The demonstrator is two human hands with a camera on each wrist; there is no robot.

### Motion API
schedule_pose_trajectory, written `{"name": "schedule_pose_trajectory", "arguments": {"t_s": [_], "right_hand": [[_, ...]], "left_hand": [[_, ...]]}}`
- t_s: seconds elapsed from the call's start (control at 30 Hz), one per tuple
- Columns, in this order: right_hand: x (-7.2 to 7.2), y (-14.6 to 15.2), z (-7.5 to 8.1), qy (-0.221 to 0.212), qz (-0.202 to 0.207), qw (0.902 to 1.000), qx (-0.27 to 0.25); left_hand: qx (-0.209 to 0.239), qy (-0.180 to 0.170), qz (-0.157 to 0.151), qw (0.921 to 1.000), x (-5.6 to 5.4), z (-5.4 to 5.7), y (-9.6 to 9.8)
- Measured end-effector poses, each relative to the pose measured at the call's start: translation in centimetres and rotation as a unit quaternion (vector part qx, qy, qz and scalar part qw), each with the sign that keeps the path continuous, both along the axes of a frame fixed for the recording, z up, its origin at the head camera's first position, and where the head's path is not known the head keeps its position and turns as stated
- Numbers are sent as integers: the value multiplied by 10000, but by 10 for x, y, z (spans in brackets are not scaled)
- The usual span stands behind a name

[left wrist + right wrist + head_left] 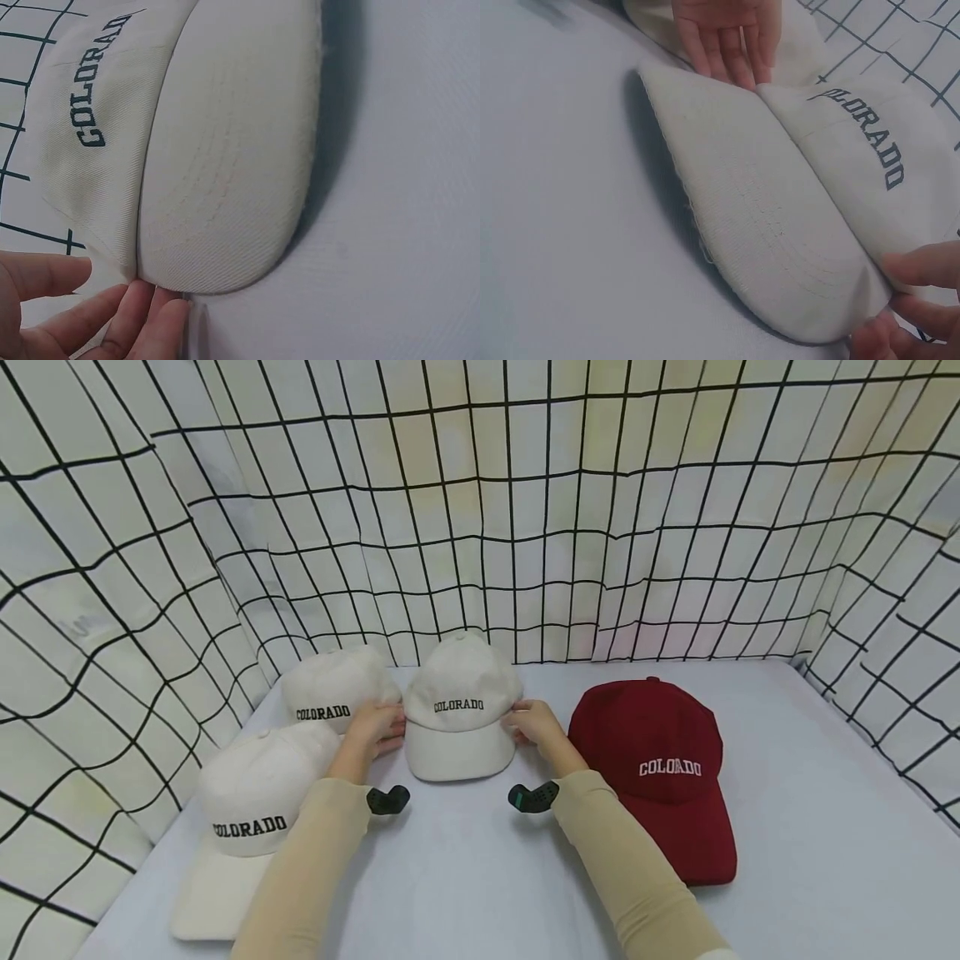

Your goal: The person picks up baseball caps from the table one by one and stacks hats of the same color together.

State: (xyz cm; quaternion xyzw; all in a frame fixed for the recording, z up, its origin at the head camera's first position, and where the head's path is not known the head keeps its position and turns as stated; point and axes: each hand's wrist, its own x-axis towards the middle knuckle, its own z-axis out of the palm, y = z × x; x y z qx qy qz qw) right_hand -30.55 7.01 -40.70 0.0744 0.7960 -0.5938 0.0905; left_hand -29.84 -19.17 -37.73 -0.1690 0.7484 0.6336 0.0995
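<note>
A white baseball cap (459, 710) lettered COLORADO sits at the middle back of the white surface, brim toward me. My left hand (372, 728) is at its left side. In the left wrist view the fingers (135, 319) lie fairly straight against the corner where brim (225, 165) meets crown, and the thumb stands apart from the cap. On the opposite side, my right hand (536, 724) pinches the cap's edge. The right wrist view has its thumb (924, 266) on the crown and its fingers (919, 309) low at the brim corner.
Two more white COLORADO caps stand at left, one at the back (337, 685) and one nearer (258, 793), partly behind my left arm. A dark red COLORADO cap (652, 743) sits at right beside my right forearm. Black netting (510, 539) borders the surface (465, 877).
</note>
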Motion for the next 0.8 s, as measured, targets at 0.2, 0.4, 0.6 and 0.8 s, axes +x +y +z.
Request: {"name": "schedule_pose_trajectory", "arguments": {"t_s": [0.2, 0.4, 0.6, 0.8], "right_hand": [[5, 1, 2, 48, -122, 9994, -322], [11, 0, 6, 156, -222, 9976, -634], [16, 0, 16, 176, -79, 9968, -770], [21, 2, 24, 68, 69, 9966, -824]], "left_hand": [[24, -38, 38, 10000, -1, 1, 4], [78, 86, -114, 9999, 3, 1, 1], [-74, 205, -402, 9990, 9, 7, -7], [-254, 224, -495, 9982, 12, 16, -10]]}}
